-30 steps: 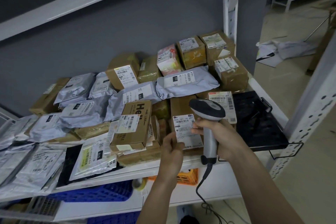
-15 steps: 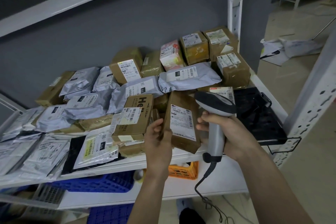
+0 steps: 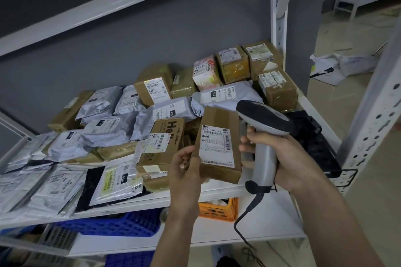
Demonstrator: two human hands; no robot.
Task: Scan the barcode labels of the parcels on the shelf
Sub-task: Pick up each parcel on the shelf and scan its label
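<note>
Over the shelf [image 3: 217, 193], left hand [image 3: 186, 171] grips a box [image 3: 219, 145], right hand [image 3: 288, 158] the scanner [image 3: 263, 136]; next, aim at its label [image 3: 217, 145].

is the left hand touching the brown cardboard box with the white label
Touching. The head view shows the left hand gripping the brown cardboard box by its left edge, fingers curled onto it, tilting it up off the shelf.

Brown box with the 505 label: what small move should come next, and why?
Probably tip the scanner head down toward the white label. The left hand grips the brown box tilted up, label facing the camera, while the right hand grips the scanner beside it, its head above the box's right edge, not plainly aimed at the barcode.
</note>
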